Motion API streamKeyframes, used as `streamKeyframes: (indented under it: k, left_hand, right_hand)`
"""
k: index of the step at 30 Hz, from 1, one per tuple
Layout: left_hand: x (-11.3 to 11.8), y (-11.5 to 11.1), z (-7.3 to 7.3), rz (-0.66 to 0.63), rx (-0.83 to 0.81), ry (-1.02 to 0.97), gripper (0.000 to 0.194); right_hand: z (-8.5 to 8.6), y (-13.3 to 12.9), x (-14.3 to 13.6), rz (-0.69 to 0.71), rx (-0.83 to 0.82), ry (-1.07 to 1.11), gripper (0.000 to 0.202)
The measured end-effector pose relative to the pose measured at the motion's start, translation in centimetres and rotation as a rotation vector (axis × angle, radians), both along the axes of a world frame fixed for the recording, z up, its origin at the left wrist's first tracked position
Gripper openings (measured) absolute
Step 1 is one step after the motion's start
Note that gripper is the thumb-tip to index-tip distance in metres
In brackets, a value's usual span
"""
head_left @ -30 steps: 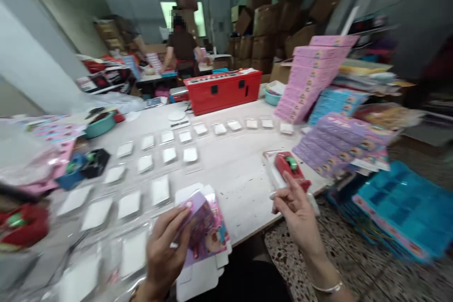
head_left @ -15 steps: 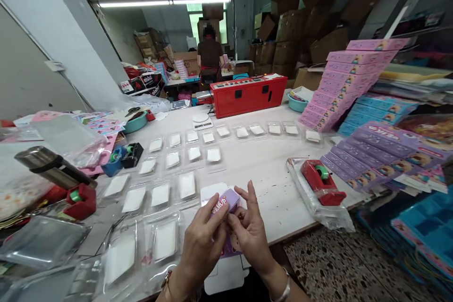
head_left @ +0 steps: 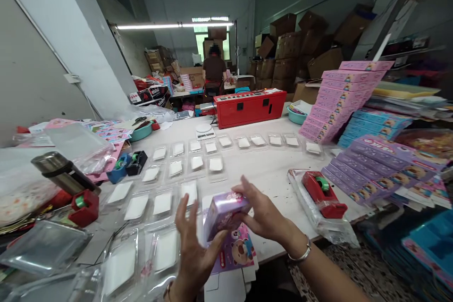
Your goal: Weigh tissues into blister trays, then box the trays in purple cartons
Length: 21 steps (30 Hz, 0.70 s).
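Observation:
A small purple printed carton is tilted above the near edge of the table. Its right side is in the grip of my right hand, thumb below and fingers on top. My left hand is just left of the carton with its fingers spread. Its thumb points at the carton's lower edge; whether they touch I cannot tell. Under both hands lies a flat purple carton blank with a bear print and white flaps. Close to my left hand, clear plastic trays with white pads stand in rows.
A red tape dispenser lies on a plastic-wrapped pack at right, beside stacked purple boxes and pink boxes. A red machine and a white scale stand behind. At left are a steel flask and more tape dispensers.
The carton has been raised and turned, now showing a larger side. My left hand has come off it and spread its fingers, while my right hand has taken its right side. The view has tilted upward.

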State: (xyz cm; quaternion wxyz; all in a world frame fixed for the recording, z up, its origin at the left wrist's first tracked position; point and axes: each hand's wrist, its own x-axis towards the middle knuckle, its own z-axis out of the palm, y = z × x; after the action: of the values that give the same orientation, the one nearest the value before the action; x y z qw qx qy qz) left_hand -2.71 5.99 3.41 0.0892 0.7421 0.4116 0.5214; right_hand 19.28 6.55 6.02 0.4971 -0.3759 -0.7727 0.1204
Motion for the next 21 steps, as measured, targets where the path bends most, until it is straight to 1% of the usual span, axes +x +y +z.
streamKeyframes:
  k: [1, 2, 3, 4, 6, 7, 8, 9, 10, 11, 12, 13, 14, 15, 17, 19, 21]
  left_hand:
    - [0.1, 0.8, 0.5, -0.097, 0.061, 0.097, 0.066]
    - [0.2, 1.4, 0.9, -0.19, 0.095, 0.161, 0.054]
    - [0.4, 1.9, 1.0, -0.254, 0.109, 0.193, 0.046]
    - [0.5, 2.2, 0.9, -0.282, 0.11, 0.197, 0.042]
    - [0.8, 2.2, 0.4, -0.248, 0.116, 0.161, 0.039]
    - [0.9, 2.0, 0.1, -0.219, 0.116, 0.153, 0.039]
    - [0.9, 1.7, -0.2, -0.197, 0.103, 0.149, 0.042]
    - [1.0, 1.4, -0.5, -0.177, 0.084, 0.136, 0.049]
    - [1.1, 1.2, -0.7, -0.16, 0.071, 0.115, 0.06]
    - [1.1, 1.0, -0.7, -0.148, 0.075, 0.092, 0.072]
    - [1.1, 1.0, -0.7, -0.145, 0.092, 0.081, 0.079]
    - [1.1, 1.0, -0.5, -0.155, 0.12, 0.098, 0.08]
    - [1.1, 1.1, -0.3, -0.171, 0.151, 0.142, 0.074]
    - [1.0, 1.3, 0.0, -0.194, 0.172, 0.203, 0.064]
    - [0.6, 1.7, 0.6, -0.241, 0.148, 0.321, 0.046]
    - [0.1, 2.1, 1.2, -0.287, 0.099, 0.359, 0.041]
    - [-0.3, 2.2, 1.5, -0.311, 0.072, 0.342, 0.042]
  right_hand:
    - [0.2, 0.0, -0.1, 0.063, 0.042, -0.086, 0.085]
    - [0.3, 0.0, -0.2, 0.092, 0.053, -0.124, 0.08]
    - [0.2, -0.3, -0.4, 0.081, 0.034, -0.108, 0.071]
    - [0.0, -0.7, -0.7, 0.031, -0.007, -0.036, 0.056]
    - [-0.4, -1.6, -1.2, -0.106, -0.148, 0.237, 0.023]
    - [-0.5, -2.1, -1.6, -0.15, -0.235, 0.401, 0.017]
    - [-0.6, -2.6, -2.0, -0.159, -0.329, 0.555, 0.021]
    - [-0.6, -2.9, -2.5, -0.14, -0.43, 0.679, 0.025]
    - [-0.5, -3.2, -3.0, -0.101, -0.53, 0.769, 0.029]
    - [-0.3, -3.4, -3.6, -0.054, -0.619, 0.831, 0.04]
    - [-0.2, -3.6, -4.2, -0.012, -0.688, 0.876, 0.055]
    - [-0.2, -3.6, -4.7, 0.022, -0.744, 0.908, 0.073]
    - [-0.3, -3.7, -5.3, 0.047, -0.786, 0.932, 0.089]
    - [-0.5, -3.7, -5.7, 0.064, -0.81, 0.953, 0.101]
    - [-1.7, -3.5, -6.5, 0.079, -0.807, 0.994, 0.112]
    - [-3.5, -3.2, -7.0, 0.065, -0.738, 1.037, 0.113]
    - [-5.3, -2.6, -7.3, 0.024, -0.65, 1.062, 0.104]
